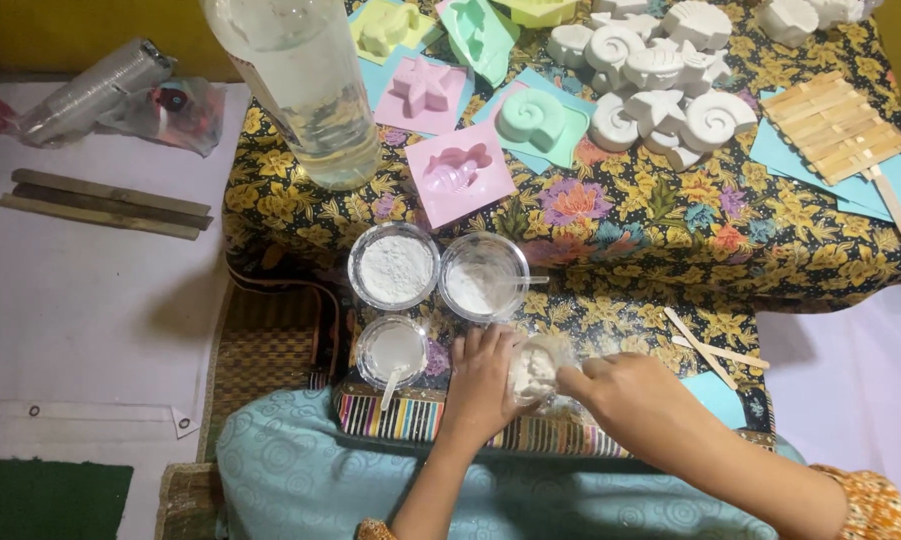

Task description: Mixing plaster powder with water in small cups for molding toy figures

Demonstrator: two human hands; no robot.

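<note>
Both my hands hold a small clear plastic bag of white powder (535,368) at the near edge of the low table. My left hand (482,380) grips the bag from the left and my right hand (622,395) from the right. Just beyond stand three clear cups: one full of white powder (394,266), one with a little powder and a stick (483,277), and a smaller one of white liquid with a spoon (393,350).
The flowered tablecloth (620,215) carries pink, green and yellow moulds (458,170), a heap of white plaster shells (660,85), wooden sticks (838,125), two loose sticks (705,348) and a big clear water bottle (305,85). Wood strips (105,203) lie on the floor at left.
</note>
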